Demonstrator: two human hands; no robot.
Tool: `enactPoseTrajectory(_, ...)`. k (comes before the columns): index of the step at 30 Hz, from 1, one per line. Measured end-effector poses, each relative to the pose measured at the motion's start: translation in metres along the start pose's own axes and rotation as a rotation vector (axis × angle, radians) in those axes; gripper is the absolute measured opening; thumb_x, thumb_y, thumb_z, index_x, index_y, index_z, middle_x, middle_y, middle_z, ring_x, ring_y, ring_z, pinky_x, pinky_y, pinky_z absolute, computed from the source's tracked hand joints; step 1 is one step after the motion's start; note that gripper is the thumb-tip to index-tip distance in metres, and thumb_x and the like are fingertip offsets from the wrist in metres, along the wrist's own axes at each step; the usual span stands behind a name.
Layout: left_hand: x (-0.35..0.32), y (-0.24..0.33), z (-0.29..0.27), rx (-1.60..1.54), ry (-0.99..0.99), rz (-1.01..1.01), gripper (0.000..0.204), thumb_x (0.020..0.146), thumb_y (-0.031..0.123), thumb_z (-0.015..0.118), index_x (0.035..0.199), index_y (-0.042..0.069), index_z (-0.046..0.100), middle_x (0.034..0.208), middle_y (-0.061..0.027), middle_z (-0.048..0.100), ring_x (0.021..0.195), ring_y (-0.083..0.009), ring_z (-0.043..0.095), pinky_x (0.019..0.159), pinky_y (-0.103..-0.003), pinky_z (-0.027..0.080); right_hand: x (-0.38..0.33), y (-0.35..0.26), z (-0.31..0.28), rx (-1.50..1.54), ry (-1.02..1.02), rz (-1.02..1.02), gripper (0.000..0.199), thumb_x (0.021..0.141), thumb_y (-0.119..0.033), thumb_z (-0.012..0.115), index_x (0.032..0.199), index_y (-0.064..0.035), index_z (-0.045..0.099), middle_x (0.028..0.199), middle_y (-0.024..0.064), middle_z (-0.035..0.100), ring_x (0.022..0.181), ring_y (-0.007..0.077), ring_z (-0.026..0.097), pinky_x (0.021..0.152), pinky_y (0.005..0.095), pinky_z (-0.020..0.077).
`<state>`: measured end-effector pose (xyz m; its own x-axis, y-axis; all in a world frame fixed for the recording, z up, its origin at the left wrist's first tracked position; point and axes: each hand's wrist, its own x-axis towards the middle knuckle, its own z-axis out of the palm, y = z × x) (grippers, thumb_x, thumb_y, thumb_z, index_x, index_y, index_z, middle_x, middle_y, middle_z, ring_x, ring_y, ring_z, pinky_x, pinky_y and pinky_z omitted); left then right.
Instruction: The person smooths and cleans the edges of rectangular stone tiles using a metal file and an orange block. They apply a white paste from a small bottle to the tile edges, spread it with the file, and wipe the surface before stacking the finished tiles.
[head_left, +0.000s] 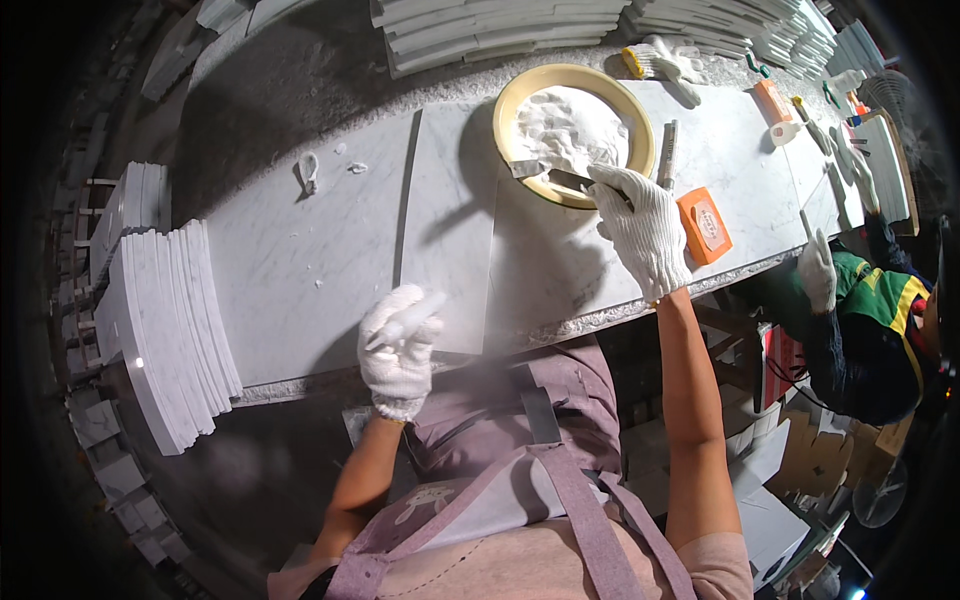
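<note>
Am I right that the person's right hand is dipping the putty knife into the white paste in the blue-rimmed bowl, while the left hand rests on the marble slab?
Not quite: the bowl has a yellow rim, not blue, as the head view shows. The right hand does hold the putty knife in the white paste, and the left hand rests on the marble slab.
</note>
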<state>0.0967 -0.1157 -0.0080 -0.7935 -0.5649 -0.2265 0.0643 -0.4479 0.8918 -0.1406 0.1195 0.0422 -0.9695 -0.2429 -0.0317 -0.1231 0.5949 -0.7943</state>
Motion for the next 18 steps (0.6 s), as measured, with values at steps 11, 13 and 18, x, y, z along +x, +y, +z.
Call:
enactPoseTrajectory(11,0.018,0.006,-0.038,0.688,0.204,0.539,0.041,0.091,0.02,0.086,0.122,0.0,0.068,0.121,-0.0121,0.07,0.112,-0.023,0.066,0.104,-0.039,0.052,0.002,-0.013,-0.008,0.319,-0.084,0.3,0.032,0.099,-0.019,0.069,0.128,-0.0074,0.076,0.087,0.0,0.073,0.061,0.0033,0.059,0.052,0.019,0.0474)
enactPoseTrajectory(13,0.019,0.003,-0.039,0.678,0.187,0.529,0.039,0.091,0.021,0.085,0.12,0.0,0.069,0.12,-0.0116,0.071,0.112,-0.0233,0.067,0.104,-0.039,0.052,-0.002,-0.015,-0.01,0.355,-0.067,0.32,0.033,0.1,-0.02,0.069,0.13,-0.007,0.075,0.088,0.0,0.073,0.06,0.0031,0.058,0.051,0.0187,0.0466)
enactPoseTrajectory(18,0.019,-0.003,-0.036,0.671,0.246,0.536,0.038,0.09,0.022,0.086,0.118,0.002,0.071,0.119,-0.0111,0.071,0.113,-0.0257,0.068,0.105,-0.041,0.052,-0.029,-0.016,-0.017,0.481,-0.068,0.361,0.037,0.102,-0.022,0.07,0.135,-0.0035,0.071,0.09,0.0013,0.07,0.06,0.0028,0.053,0.051,0.0183,0.0423)
